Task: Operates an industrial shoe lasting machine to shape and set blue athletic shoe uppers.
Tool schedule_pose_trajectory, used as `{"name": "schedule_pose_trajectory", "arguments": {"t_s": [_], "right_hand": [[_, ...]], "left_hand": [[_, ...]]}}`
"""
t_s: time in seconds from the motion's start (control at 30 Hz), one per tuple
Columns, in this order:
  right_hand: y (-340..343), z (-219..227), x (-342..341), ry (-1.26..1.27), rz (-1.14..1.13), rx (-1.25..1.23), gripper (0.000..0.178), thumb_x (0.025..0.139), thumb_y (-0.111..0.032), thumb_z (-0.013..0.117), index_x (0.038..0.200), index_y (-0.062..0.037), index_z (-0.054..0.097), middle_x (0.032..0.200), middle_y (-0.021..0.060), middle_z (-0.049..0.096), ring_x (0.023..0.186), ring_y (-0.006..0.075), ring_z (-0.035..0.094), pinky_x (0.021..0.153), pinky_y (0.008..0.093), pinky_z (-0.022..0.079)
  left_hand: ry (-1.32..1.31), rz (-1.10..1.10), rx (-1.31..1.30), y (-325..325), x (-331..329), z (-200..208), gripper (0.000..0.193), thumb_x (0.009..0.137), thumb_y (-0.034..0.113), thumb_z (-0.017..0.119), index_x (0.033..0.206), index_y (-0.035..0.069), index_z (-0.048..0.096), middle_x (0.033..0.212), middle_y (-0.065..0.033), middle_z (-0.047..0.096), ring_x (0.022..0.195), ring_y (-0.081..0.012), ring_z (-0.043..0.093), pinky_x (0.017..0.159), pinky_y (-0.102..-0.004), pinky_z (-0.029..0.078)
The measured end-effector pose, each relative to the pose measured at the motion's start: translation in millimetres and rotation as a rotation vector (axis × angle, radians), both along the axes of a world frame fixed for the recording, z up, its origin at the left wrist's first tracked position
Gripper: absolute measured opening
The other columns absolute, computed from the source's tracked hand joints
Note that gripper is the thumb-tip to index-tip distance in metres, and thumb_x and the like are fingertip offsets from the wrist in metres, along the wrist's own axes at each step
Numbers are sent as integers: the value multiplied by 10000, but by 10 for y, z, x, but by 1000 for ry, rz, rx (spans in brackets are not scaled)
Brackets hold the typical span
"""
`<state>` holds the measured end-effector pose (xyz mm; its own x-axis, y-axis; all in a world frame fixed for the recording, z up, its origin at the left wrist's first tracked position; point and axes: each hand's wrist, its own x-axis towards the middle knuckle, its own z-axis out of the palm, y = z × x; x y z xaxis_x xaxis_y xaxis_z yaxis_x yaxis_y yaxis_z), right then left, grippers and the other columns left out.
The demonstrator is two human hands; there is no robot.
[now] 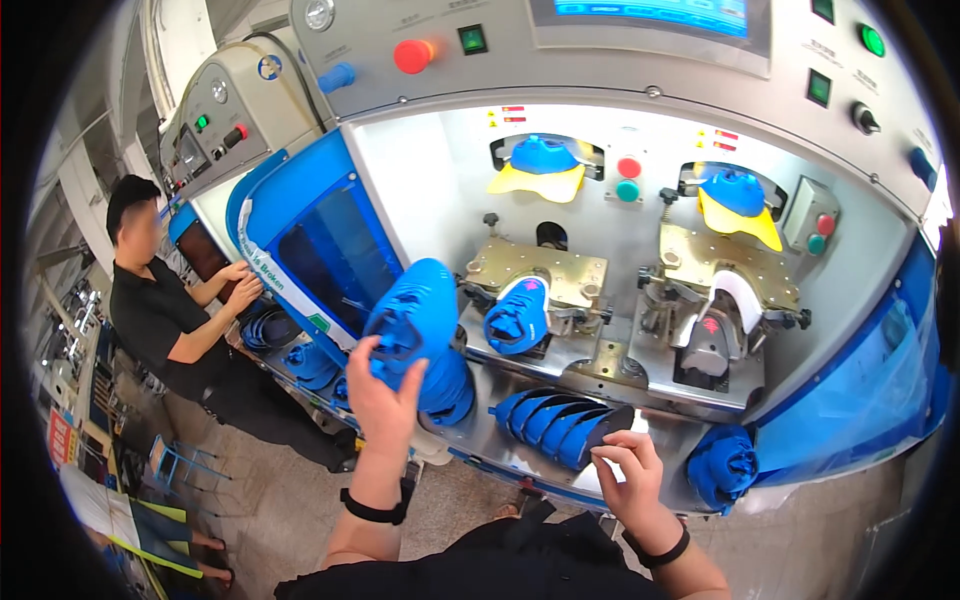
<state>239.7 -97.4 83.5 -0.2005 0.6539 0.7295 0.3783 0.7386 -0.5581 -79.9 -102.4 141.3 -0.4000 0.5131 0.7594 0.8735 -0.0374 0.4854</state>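
My left hand (385, 405) is raised, its thumb and fingers curled at the opening of a blue shoe upper (412, 290). Below that upper is a stack of blue uppers (447, 388). My right hand (632, 478) has its fingertips drawn together beside the dark end of a nested row of blue uppers (548, 424); anything in that pinch is too small to make out. On the machine's left lower form sits a blue upper (518, 318). The right lower form (707, 345) shows bare grey metal, with a white curved piece (738, 300) behind it.
Two blue-and-yellow uppers (540, 168) (738, 200) sit on the upper forms. More blue uppers (722, 465) lie at the right of the metal ledge. Red and green buttons (627, 180) are on the back wall. A co-worker (175, 300) stands at the left machine's blue door (320, 240).
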Motion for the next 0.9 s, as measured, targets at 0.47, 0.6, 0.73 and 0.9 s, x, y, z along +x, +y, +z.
{"name": "schedule_pose_trajectory", "arguments": {"t_s": [0.47,0.6,0.73,0.9], "right_hand": [[355,-7,-1480,-234,296,-30,125,791,-65,706,899,-84,646,979,71,619,761,229,651,622,322,525],[398,-41,-1844,-296,349,-34,132,801,-81,690,921,-102,640,1006,53,613,832,237,648,652,329,529],[493,-18,-1987,-354,341,-55,146,797,-82,689,932,-108,638,1026,47,607,846,244,646,659,328,530],[641,165,-1764,-424,158,-40,172,780,-81,702,940,-102,640,1029,63,609,837,263,650,654,345,539]], "left_hand": [[324,118,-115,144,-818,-207,449,779,329,756,1181,172,631,1147,-128,540,969,-337,560,779,-412,510],[243,77,-237,136,-874,-418,491,780,370,754,1184,141,597,1114,-150,536,918,-343,572,727,-413,514],[96,2,-171,131,-1020,-518,502,763,321,781,1191,136,594,1119,-147,532,905,-336,565,728,-409,498],[256,-13,-79,181,-967,-410,564,688,213,840,1199,144,613,1203,-130,515,970,-312,518,751,-383,459]]}}
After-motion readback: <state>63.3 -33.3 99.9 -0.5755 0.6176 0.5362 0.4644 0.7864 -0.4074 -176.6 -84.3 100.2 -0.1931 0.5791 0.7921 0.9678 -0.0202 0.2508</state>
